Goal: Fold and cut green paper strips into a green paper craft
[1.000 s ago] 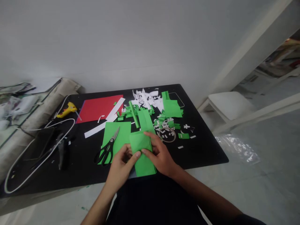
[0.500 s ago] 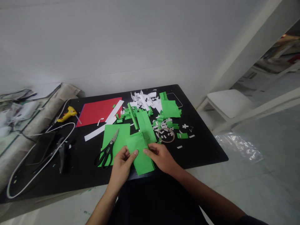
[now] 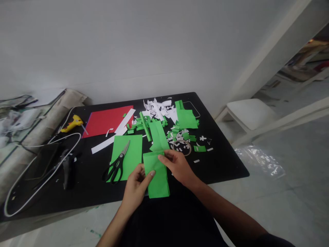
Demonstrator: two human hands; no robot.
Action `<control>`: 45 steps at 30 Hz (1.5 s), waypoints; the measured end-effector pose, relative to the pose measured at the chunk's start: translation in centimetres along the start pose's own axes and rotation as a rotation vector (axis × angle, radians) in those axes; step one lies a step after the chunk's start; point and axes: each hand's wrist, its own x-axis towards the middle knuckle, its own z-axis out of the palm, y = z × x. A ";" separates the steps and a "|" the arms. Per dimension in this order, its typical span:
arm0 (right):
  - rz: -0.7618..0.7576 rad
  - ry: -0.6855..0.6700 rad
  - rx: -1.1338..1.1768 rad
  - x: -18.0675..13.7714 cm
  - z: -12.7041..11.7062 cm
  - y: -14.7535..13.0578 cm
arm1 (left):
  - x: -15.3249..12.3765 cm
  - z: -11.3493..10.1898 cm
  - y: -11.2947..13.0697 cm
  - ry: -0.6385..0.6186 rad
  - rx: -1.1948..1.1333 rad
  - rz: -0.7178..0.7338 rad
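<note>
A folded green paper [image 3: 157, 178], in several layers, is held over the near edge of the table. My left hand [image 3: 137, 183] grips its left side, thumb on top and fingers behind. At its upper right corner my right hand [image 3: 177, 166] pinches the layers between thumb and fingers. Just beyond lies a creased green strip [image 3: 159, 135] on the table. To the left, black-handled scissors [image 3: 118, 164] rest on a flat green sheet [image 3: 133, 147], blades pointing away from me.
On the black table [image 3: 89, 178] lie a red sheet [image 3: 105, 120], white strips [image 3: 102, 145], green and white scraps [image 3: 159, 109], a tape ring [image 3: 182, 148] and a yellow glue gun [image 3: 72, 124]. A white cable [image 3: 38, 195] loops at left. A white stool [image 3: 248, 111] stands right.
The folded green paper has turned more upright and come slightly nearer to me. My right hand has shifted up to its top corner; my left thumb has slid a little lower.
</note>
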 end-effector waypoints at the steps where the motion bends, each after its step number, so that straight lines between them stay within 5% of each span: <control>1: 0.008 0.010 0.002 0.0 0.1 -0.2 | -0.1 0.0 -0.1 -0.002 0.006 0.003; 19: 0.109 0.101 0.034 0.4 0.0 1.6 | 0.3 0.1 -0.3 -0.048 -0.032 -0.098; 33: 0.139 0.003 -0.093 -0.5 -0.6 2.3 | 1.4 -0.1 -0.4 0.057 -0.149 -0.113; 40: 0.103 -0.021 -0.265 -0.5 -1.0 3.2 | 1.6 -0.2 -0.7 0.117 -0.139 -0.172; 45: -0.076 0.106 -0.598 1.5 -2.5 1.9 | 2.2 -1.7 -1.0 0.212 -0.034 -0.115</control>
